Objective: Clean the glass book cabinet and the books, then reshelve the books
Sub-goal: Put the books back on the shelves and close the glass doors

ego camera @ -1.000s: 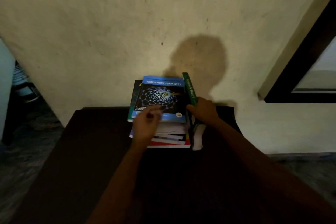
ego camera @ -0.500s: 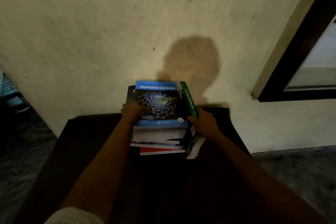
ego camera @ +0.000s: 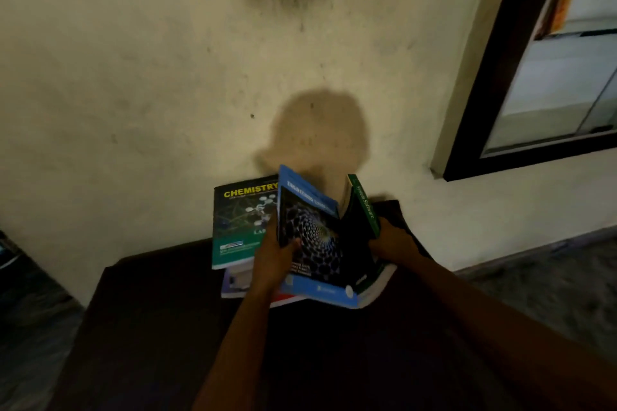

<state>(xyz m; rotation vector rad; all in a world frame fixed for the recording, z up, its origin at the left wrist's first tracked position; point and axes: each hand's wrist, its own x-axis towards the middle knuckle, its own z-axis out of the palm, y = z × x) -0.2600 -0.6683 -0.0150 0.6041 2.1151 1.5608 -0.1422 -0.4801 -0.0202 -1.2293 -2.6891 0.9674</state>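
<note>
Both forearms reach forward over the dark surface [ego camera: 150,327] to a stack of books [ego camera: 237,280] set against the wall [ego camera: 167,77]. The left hand [ego camera: 273,257] grasps the blue Engineering Chemistry book [ego camera: 310,233] at its left edge, thumb on the cover, holding it tilted with that edge raised. The right hand [ego camera: 392,243] has its fingers curled round the lower part of the green System Software book [ego camera: 365,207], which stands on edge just beside the blue one. A green Chemistry book [ego camera: 240,220] lies flat on the stack, left of both.
</note>
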